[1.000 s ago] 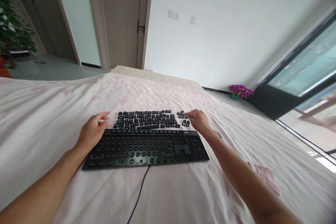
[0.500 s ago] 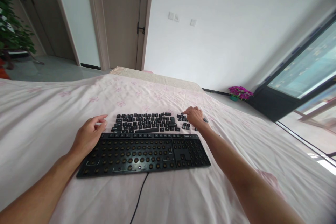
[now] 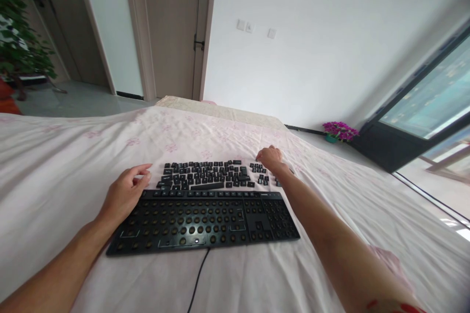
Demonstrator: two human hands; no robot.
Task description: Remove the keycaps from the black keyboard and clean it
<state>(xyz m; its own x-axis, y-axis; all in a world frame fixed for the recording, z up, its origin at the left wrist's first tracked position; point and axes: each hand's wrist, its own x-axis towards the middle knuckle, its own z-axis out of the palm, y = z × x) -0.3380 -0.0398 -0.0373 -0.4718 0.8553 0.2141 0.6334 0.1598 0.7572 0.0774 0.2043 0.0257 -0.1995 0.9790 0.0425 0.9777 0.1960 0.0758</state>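
Note:
A black keyboard with most of its keycaps off lies on the bed, its round key seats showing. Beyond its far edge, loose black keycaps are laid in rough rows, with a long space bar key among them. My left hand rests by the keyboard's far left corner, thumb and fingers apart, holding nothing. At the right-hand group of keycaps is my right hand, fingers curled, with a small dark keycap at its fingertips. The hand and forearm partly hide keycaps at the far right.
A black cable runs from the keyboard toward me. The bed sheet is wrinkled, with pink flowers. A pink cloth lies beyond my right forearm. Farther off are a door, a potted plant and purple flowers.
The view has shifted slightly. My right hand stays at the right-hand keycap group, its fingers a little more curled. My left hand remains beside the keyboard.

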